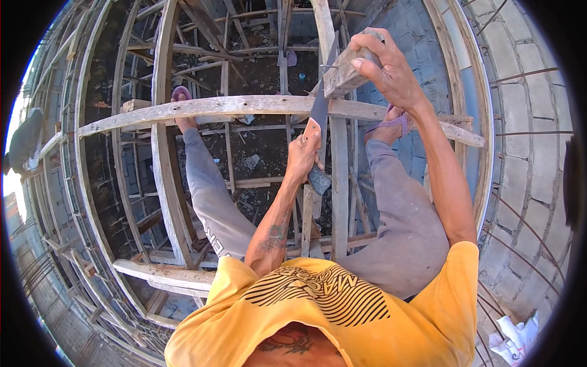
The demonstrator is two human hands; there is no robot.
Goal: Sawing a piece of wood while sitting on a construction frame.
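Weathered timber framework stands beside a concrete-block wall. Clamped in the right hand, a wooden block sits over the curved crossbeam, a nail jutting at its side; the left hand closes around a wooden-handled blade just beside it. Judging by this, block and blade are being positioned; the next move calls for steady grips, fingers clear.

Near the centre, the left hand grips a long knife, its blade toward 12 o'clock. At 1, the right hand holds a wooden block. A masonry wall stands at 3 o'clock.
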